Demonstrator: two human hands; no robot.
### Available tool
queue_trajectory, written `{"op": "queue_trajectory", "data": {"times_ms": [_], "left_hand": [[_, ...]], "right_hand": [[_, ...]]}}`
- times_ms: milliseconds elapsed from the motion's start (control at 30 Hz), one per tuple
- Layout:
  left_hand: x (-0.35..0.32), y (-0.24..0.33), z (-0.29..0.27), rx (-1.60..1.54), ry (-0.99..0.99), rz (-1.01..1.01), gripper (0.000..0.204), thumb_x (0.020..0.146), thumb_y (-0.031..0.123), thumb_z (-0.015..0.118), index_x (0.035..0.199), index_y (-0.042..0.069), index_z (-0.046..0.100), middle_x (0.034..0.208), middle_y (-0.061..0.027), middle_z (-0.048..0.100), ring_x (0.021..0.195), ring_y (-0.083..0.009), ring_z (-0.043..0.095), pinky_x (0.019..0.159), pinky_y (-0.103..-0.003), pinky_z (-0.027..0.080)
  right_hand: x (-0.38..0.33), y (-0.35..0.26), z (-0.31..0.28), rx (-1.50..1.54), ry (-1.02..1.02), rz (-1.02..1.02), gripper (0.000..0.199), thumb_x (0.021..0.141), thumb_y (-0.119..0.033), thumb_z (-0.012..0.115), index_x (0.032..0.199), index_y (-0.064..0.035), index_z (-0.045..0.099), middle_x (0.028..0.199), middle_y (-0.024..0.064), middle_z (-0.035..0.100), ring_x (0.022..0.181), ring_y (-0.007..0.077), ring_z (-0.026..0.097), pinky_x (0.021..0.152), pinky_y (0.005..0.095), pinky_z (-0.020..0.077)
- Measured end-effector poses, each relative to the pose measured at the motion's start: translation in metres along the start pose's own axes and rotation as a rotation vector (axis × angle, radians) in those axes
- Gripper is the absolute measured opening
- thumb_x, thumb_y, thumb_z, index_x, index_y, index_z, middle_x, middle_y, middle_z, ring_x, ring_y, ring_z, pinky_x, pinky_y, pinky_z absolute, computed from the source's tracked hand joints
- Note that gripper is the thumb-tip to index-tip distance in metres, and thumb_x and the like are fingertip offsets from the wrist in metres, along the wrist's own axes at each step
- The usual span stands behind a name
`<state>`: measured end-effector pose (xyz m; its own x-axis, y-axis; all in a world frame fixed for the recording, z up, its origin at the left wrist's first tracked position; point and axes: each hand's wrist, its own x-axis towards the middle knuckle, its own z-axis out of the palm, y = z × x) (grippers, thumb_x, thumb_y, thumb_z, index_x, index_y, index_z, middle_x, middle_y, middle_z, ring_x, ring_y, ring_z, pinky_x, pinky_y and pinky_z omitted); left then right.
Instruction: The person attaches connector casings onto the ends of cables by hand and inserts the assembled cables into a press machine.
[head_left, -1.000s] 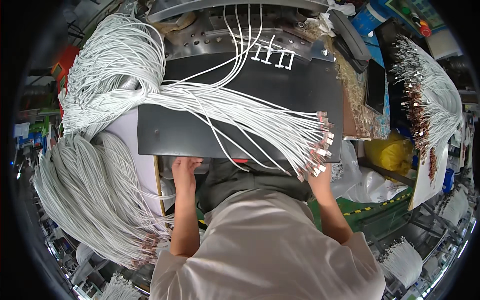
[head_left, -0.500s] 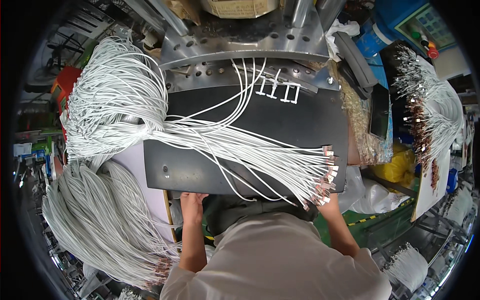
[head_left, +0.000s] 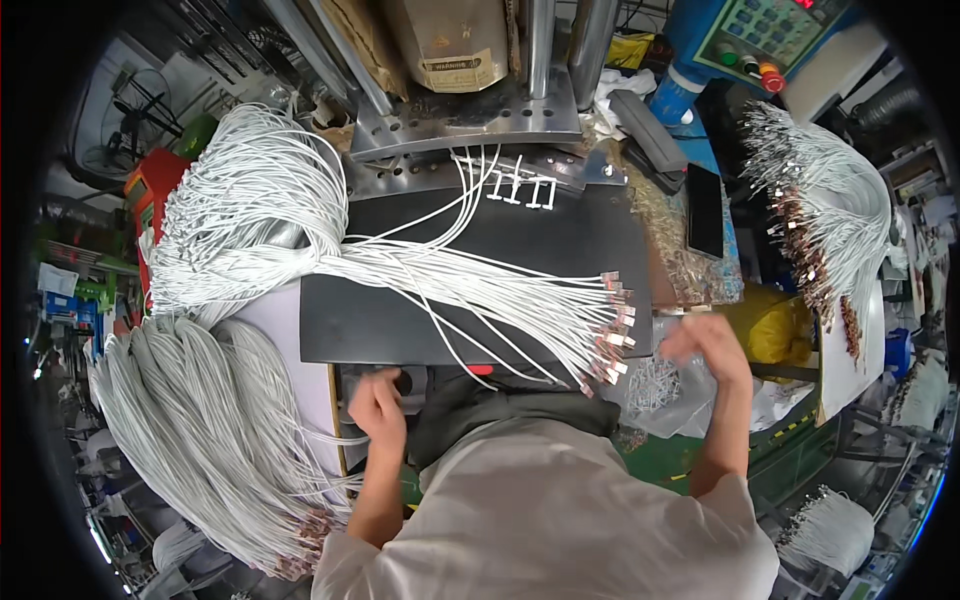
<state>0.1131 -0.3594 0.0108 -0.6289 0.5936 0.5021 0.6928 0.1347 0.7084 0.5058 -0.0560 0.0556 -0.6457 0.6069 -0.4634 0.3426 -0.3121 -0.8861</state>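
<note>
Left hand (head_left: pixel 377 405) fingers curled, at near edge of flat black bench (head_left: pixel 400 320); grip unclear. Right hand (head_left: pixel 705 340) blurred, fingers loose, empty, just beside metal tips of long white wire bundle (head_left: pixel 480 290) lying across bench. Careless bump could tangle wires.

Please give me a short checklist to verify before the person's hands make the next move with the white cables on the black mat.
1. Right hand free: cannot tell, blurred, beside the cable ends.
2. Left hand clear of the cables: ok, at the near edge of the black mat.
3. White cables fanned flat on the mat: ok.
4. Metal connector ends grouped at the right edge: ok.
5. Five white plugs lined up at the machine plate: ok.
</note>
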Motion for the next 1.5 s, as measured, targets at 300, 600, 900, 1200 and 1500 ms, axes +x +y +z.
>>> {"op": "queue_trajectory", "data": {"times_ms": [300, 600, 900, 1200, 1500], "left_hand": [[0.099, 0.084, 0.114, 0.055, -0.730, 0.683, 0.050, 0.096, 0.040, 0.072, 0.131, 0.005, 0.065, 0.136, -0.0167, 0.060, 0.137, -0.0387, 0.048, 0.118, -0.053, 0.037], [0.231, -0.004, 0.048, 0.393, -0.998, 0.375, 0.038, 0.095, 0.027, 0.073, 0.120, 0.000, 0.067, 0.115, -0.0167, 0.066, 0.109, -0.0337, 0.063, 0.097, -0.041, 0.049], [0.244, -0.010, 0.061, 0.354, -1.220, 0.003, 0.024, 0.091, 0.017, 0.074, 0.087, -0.003, 0.061, 0.081, -0.0050, 0.053, 0.074, -0.0135, 0.048, 0.066, -0.032, 0.038], [0.211, -0.029, 0.057, 0.249, -0.940, 0.059, 0.022, 0.095, 0.016, 0.072, 0.093, -0.003, 0.061, 0.081, -0.0072, 0.055, 0.075, -0.0172, 0.050, 0.072, -0.031, 0.043], [0.206, -0.039, 0.056, 0.150, -0.880, 0.065, 0.021, 0.095, 0.016, 0.074, 0.094, -0.002, 0.063, 0.081, -0.0068, 0.057, 0.076, -0.0167, 0.052, 0.071, -0.031, 0.043]], "right_hand": [[0.187, -0.091, 0.130, -1.144, 0.205, -0.918, 0.057, 0.096, -0.052, 0.067, 0.135, -0.0106, 0.071, 0.159, 0.0200, 0.047, 0.155, 0.0442, 0.028, 0.126, 0.0652, 0.0154], [0.032, 0.033, -0.024, 0.151, 0.497, -0.755, 0.020, 0.099, -0.013, 0.059, 0.103, -0.0020, 0.075, 0.099, 0.0097, 0.076, 0.092, 0.0218, 0.072, 0.084, 0.0346, 0.0570], [-0.015, 0.413, -0.074, 0.204, 1.384, 0.309, 0.027, 0.100, -0.030, 0.061, 0.086, -0.0069, 0.065, 0.081, 0.0030, 0.061, 0.076, 0.0170, 0.057, 0.073, 0.0360, 0.0480], [0.080, 0.395, 0.056, -0.473, 0.522, 0.523, 0.062, 0.083, -0.044, 0.077, 0.122, 0.0039, 0.073, 0.122, 0.0298, 0.071, 0.114, 0.0454, 0.070, 0.098, 0.0504, 0.0545], [-0.014, 0.419, -0.074, -0.487, 0.879, 0.329, 0.024, 0.084, -0.016, 0.071, 0.098, 0.0021, 0.078, 0.091, 0.0254, 0.076, 0.092, 0.0380, 0.077, 0.079, 0.0475, 0.0570]]}}
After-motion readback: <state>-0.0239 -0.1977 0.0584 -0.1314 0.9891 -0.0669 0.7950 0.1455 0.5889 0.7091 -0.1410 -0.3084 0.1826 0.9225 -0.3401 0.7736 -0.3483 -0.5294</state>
